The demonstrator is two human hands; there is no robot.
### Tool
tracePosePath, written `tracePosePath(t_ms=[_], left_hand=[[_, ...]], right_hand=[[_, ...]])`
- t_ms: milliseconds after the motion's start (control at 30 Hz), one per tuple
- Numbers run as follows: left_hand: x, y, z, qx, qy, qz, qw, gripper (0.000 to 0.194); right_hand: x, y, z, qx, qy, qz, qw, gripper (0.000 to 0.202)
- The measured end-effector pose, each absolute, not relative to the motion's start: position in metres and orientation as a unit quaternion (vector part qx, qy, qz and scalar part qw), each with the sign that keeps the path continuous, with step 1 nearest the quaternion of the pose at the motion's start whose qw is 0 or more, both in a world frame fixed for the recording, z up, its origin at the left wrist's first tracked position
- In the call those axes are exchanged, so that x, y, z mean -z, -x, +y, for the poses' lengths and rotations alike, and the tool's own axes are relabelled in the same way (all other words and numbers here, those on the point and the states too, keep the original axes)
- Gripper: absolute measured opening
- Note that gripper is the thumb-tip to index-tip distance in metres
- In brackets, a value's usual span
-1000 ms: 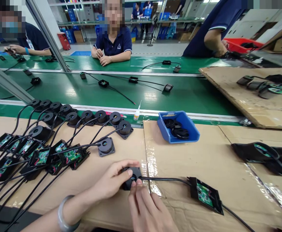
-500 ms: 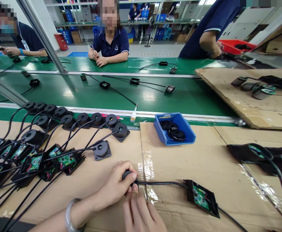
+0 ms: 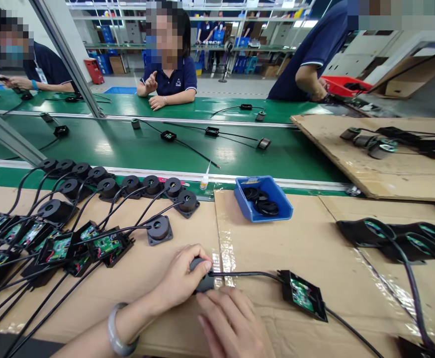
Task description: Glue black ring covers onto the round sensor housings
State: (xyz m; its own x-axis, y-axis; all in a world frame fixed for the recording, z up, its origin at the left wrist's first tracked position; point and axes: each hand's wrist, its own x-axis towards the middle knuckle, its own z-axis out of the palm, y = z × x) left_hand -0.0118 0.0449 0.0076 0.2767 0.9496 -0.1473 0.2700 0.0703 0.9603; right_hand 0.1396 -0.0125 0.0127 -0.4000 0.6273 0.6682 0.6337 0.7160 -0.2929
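Observation:
My left hand point(image 3: 187, 273) is closed round a black round cable housing point(image 3: 203, 279), its thumb on top. From the housing a black cable point(image 3: 245, 274) runs right to an open black box with a green circuit board point(image 3: 302, 292). My right hand point(image 3: 230, 318) is just below the housing, its fingertips by the lower edge. Its fingers are loosely bent, with the thumb apart from them, and nothing shows in its grasp. Left of my hands stands a similar square-based housing point(image 3: 159, 228), its cable leading to the group of boxed circuit boards point(image 3: 105, 243).
Several black housings point(image 3: 152, 185) line the bench's far left. A blue bin point(image 3: 288, 213) holds black rings; a small white bottle point(image 3: 204, 181) stands nearby. More black parts point(image 3: 366, 231) lie at right. Beyond, green conveyor surfaces point(image 3: 128, 149) carry cabled parts, with co-workers behind.
My right fingers have drawn back from the cable end to the housing's lower edge, and more of the housing shows. My left hand keeps its hold. The co-worker opposite has raised a hand.

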Motion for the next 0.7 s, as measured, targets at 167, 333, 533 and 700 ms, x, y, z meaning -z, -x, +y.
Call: tracePosePath(t_ms=[167,333,533,700], left_hand=[[-0.008,0.013,0.049,-0.322,-0.584,0.499,0.554,0.024],[-0.005,0.017,0.05,-0.325,-0.581,0.483,0.568,0.034],[-0.005,0.033,0.054,-0.258,-0.628,0.412,0.608,0.04],[0.002,0.033,0.055,-0.274,-0.617,0.412,0.611,0.037]], right_hand=[[-0.006,-0.135,-0.01,0.119,0.414,-0.84,0.331,0.036],[0.007,-0.13,-0.011,0.164,0.418,-0.826,0.339,0.036],[0.004,-0.14,0.004,0.129,0.382,-0.837,0.37,0.031],[-0.002,-0.153,0.015,-0.008,0.344,-0.827,0.444,0.036]])
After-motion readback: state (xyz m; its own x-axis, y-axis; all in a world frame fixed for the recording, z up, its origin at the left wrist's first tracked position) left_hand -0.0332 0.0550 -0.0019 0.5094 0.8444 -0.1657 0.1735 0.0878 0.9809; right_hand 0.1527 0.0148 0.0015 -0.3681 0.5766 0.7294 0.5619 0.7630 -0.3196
